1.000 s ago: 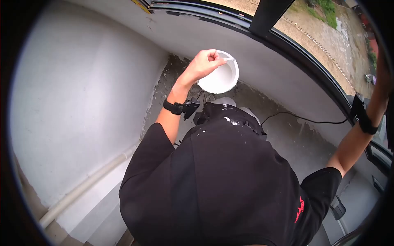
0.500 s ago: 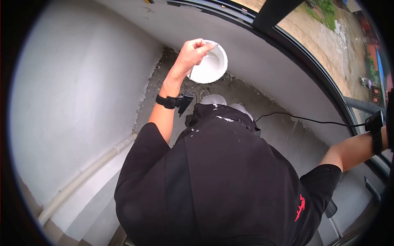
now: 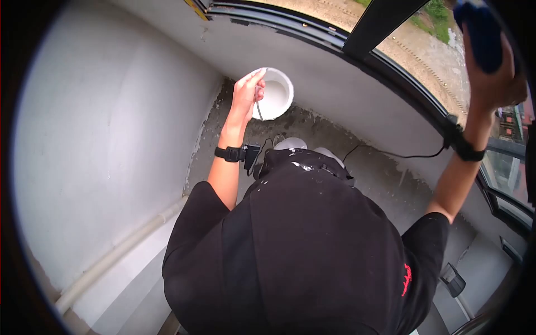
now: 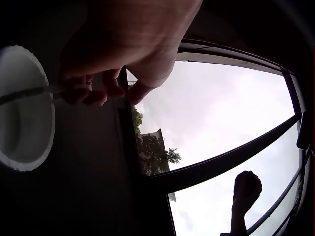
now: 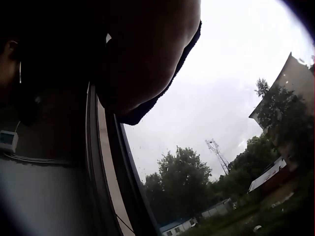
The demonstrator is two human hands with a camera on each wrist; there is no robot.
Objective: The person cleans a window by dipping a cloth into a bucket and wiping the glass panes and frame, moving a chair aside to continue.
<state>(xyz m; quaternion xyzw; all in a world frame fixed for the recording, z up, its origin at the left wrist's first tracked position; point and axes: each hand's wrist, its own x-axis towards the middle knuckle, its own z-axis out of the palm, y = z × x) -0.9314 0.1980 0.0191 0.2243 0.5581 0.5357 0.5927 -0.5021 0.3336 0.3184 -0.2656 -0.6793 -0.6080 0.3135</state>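
Note:
My left hand [image 3: 244, 96] grips the thin handle [image 3: 259, 110] of a white bucket [image 3: 289, 96], above the floor near the corner. In the left wrist view the handle [image 4: 24, 94] runs from my curled fingers across the bucket's mouth [image 4: 50, 115]. Pale, whitish contents show inside the bucket in the head view. Up at the window on the right, my right hand [image 3: 494, 84] holds a dark blue cloth [image 3: 484, 42] against the pane. The cloth's fuzzy edge [image 5: 189, 54] shows past the hand in the right wrist view, where the fingers are dark.
A dark window frame [image 3: 385, 67] curves along the right wall. A black cable [image 3: 402, 156] runs from the right wrist toward the body. A pale pipe [image 3: 120, 248] follows the foot of the left wall [image 3: 111, 123]. My light shoes [image 3: 290, 143] stand on the rough floor.
The right hand, out at the right edge before, has come up and into view with the blue cloth. The left hand and bucket have shifted left in the head view.

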